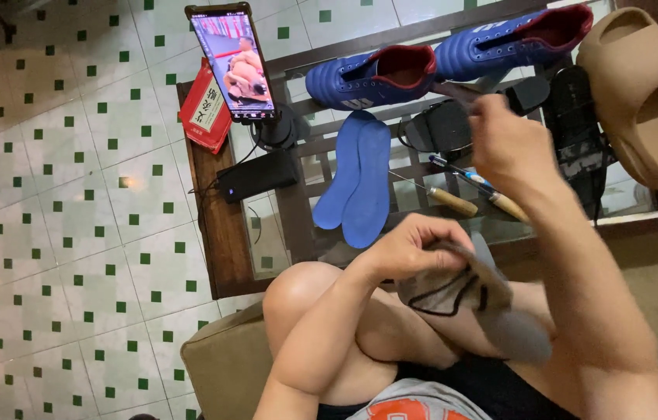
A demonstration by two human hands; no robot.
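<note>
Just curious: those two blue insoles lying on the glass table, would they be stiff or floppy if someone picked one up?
The blue insoles look thin and flat, so probably floppy and light. They lie flat on the glass table, so they are unlikely to roll.

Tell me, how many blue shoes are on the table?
2: one blue shoe beside the phone, the other blue shoe to its right, at the table's far edge.

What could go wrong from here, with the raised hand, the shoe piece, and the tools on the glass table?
1. The right hand is raised and blurred, apparently pulling thread; a hard pull might slip the grey shoe piece from the left hand.
2. The wooden-handled tools lie near the table edge; an elbow could knock them off.
3. The phone on its stand could tip.
</note>
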